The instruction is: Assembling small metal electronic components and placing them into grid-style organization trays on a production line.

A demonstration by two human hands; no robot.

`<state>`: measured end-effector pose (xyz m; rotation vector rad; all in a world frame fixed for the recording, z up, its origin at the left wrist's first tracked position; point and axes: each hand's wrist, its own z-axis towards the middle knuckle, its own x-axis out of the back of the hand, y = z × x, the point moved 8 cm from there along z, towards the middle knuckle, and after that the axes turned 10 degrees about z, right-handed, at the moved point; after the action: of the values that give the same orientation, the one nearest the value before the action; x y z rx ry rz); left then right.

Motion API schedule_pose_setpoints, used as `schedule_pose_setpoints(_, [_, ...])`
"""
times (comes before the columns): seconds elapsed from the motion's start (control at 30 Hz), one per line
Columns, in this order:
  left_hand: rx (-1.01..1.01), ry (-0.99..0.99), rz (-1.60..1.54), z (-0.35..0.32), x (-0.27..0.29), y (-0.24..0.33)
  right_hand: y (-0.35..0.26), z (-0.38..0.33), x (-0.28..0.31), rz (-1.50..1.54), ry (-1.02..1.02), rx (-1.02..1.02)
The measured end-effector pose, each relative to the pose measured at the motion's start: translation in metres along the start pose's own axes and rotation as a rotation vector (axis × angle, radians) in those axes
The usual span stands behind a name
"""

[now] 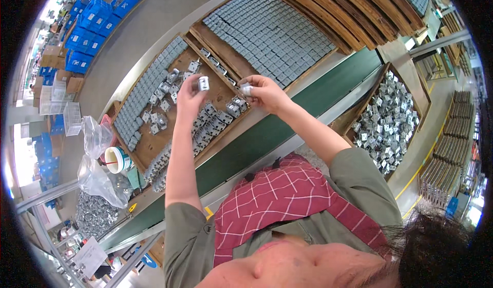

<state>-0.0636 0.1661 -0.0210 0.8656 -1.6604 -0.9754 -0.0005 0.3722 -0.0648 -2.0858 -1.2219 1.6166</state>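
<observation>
- The left hand [189,95] is raised over the near wooden tray [218,94], its fingers pinching a small metal bracket [204,83] held upright.
- The right hand [267,94] is just across from it, fingertips closed on a second metal piece [246,90], partly hidden by the fingers; the two pieces are apart.
- Below the hands, that tray carries neat rows of grey parts [154,75] along its far left side, loose brackets [163,93] scattered in the middle, and a packed group of brackets [210,123] along the near edge.
- Next to it, a second tray is covered with tight rows of grey pieces [269,36]; wooden boards [334,8] are stacked beyond.
- A green belt [303,103] runs between the person and the trays.
- Over to the right, a wooden box [422,103] holds a jumbled heap of brackets [385,126].
- At the left end I see a white bucket [122,159] beside clear plastic bags [100,183].
</observation>
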Motion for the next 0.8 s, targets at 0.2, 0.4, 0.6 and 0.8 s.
schedule_pose_setpoints(0.2, [0.047, -0.215, -1.344, -0.104, -0.039, 0.019, 0.012, -0.041, -0.042, -0.082, -0.158, -0.066])
schedule_pose_setpoints(0.4, [0.144, -0.140, -1.215, -0.138, -0.047, -0.003, 0.023, -0.047, -0.053, -0.150, -0.211, -0.074])
schedule_pose_setpoints(0.6, [0.109, -0.178, -1.425, -0.144, -0.036, 0.012, 0.030, -0.062, -0.066, 0.015, -0.215, -0.196])
schedule_pose_setpoints(0.8, [0.023, -0.156, -1.379, -0.150, -0.041, 0.012, 0.033, -0.072, -0.068, 0.070, -0.249, -0.209])
